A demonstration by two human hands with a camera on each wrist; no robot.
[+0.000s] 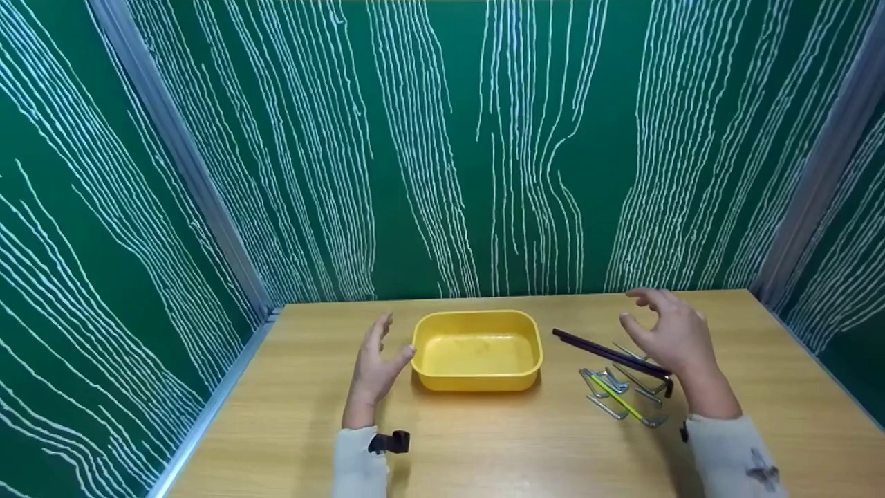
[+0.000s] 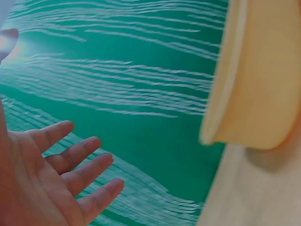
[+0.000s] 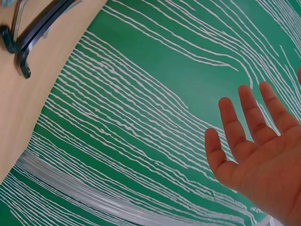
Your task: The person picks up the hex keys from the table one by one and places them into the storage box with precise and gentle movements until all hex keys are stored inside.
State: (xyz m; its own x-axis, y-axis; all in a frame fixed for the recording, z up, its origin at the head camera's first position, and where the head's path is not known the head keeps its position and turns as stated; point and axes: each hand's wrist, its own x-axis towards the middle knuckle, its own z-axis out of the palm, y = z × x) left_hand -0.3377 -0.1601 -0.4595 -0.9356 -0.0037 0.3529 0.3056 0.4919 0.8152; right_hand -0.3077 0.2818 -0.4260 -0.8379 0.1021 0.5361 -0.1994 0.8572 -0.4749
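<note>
A yellow plastic tub (image 1: pixel 477 382) stands on the table with nothing inside. My left hand (image 1: pixel 373 370) is held just left of it, fingers spread and thumb close by the tub's rim; the left wrist view shows its palm (image 2: pixel 42 183) with nothing in it. To the right of the tub lies a loose pile of hex keys: two long black hex keys (image 1: pixel 601 351), a yellow-green hex key (image 1: pixel 615 396) and several small silver hex keys (image 1: pixel 606 408). My right hand (image 1: pixel 681 339) hovers above the right end of the pile, fingers apart, its palm (image 3: pixel 268 165) bare.
The wooden table (image 1: pixel 484 449) is bordered by green panels (image 1: pixel 429 152) with wavy white lines. Grey metal posts (image 1: pixel 187 159) stand at the corners. A dark strap (image 1: pixel 390 441) sits on the left wrist.
</note>
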